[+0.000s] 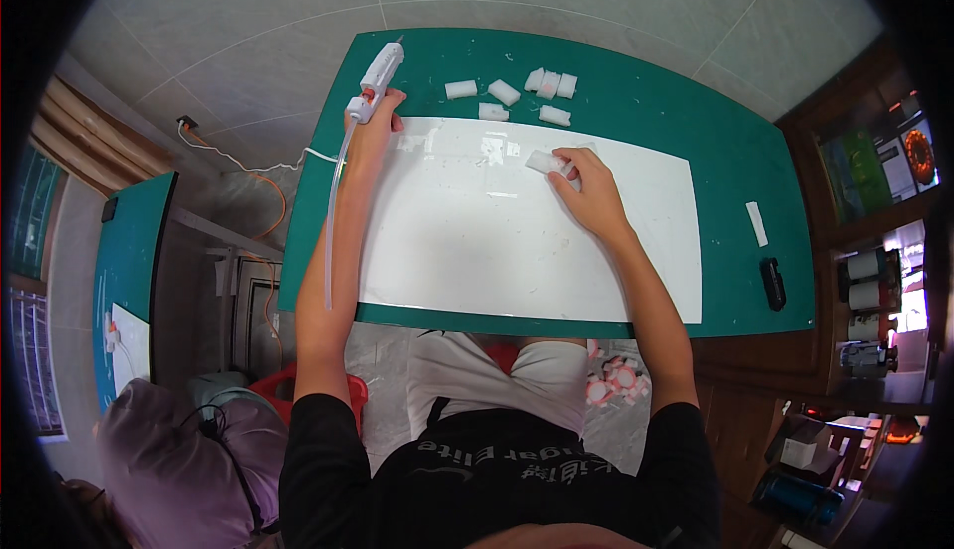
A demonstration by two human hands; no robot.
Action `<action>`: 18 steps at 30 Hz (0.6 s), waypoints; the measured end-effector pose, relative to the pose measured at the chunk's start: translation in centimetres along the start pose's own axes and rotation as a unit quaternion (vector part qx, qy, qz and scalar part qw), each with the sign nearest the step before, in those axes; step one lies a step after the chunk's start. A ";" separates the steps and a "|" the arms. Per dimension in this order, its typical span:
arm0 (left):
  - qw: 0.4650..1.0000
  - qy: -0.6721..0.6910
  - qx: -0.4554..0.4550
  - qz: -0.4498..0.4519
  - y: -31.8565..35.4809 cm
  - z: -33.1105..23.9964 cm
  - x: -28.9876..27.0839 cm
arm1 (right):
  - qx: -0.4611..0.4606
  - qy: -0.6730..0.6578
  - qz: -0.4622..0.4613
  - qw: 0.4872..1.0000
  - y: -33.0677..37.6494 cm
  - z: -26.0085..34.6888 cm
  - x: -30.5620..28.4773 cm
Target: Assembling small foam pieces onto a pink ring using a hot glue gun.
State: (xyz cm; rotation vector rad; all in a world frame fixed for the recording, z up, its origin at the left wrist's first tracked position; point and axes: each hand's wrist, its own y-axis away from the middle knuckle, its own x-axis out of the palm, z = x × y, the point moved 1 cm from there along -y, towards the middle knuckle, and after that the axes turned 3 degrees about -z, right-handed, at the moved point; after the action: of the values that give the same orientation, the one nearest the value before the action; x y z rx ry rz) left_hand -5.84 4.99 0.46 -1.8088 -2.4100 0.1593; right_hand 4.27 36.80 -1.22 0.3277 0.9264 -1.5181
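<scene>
My left hand (386, 112) is closed round a white hot glue gun (381, 69) at the far left corner of the table, its nozzle aimed away from me. A long translucent glue stick (334, 221) trails from its back end along my left forearm. On the right half of a white sheet (467, 261), my right hand (593, 194) grips a small white foam block (542, 161) with thumb and fingers. The fingers partly cover that block. Beyond the sheet lie several similar blocks, among them a single foam block (460, 89) and a close-set cluster of foam blocks (550, 83).
The green tabletop (740, 181) carries a white strip (757, 223) and a black object (772, 284) on the right. A white cable (248, 166) runs off its left side. Another person (189, 445) sits at lower left. Pink-and-white pieces (618, 380) lie on the floor.
</scene>
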 end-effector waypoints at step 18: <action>1.000 -0.018 -0.011 0.005 0.0 -0.3 0.0 | -0.007 0.003 0.002 1.000 0.0 -0.2 0.0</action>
State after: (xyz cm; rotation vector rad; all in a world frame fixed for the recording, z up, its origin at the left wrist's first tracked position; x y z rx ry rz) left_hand -5.75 5.04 0.74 -1.8422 -2.4372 0.1672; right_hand 4.22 36.88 -1.34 0.3253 0.9397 -1.5066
